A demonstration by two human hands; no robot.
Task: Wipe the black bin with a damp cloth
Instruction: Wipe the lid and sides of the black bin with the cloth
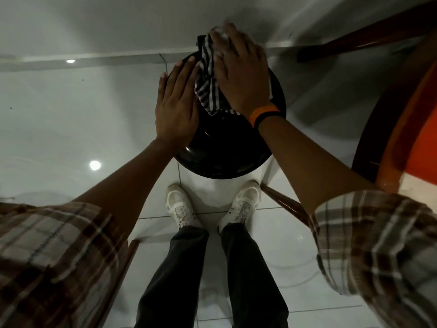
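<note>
A round black bin with a glossy domed lid stands on the white tiled floor just ahead of my feet. My right hand presses a black-and-white striped cloth flat onto the far part of the lid; the cloth shows to the left of the palm and under it. My left hand lies flat with fingers together against the lid's left side, holding nothing. An orange and black band sits on my right wrist.
A dark wooden chair with an orange seat stands close on the right, one leg reaching beside my right shoe. A white wall rises behind the bin. Glossy tiles spread to the left.
</note>
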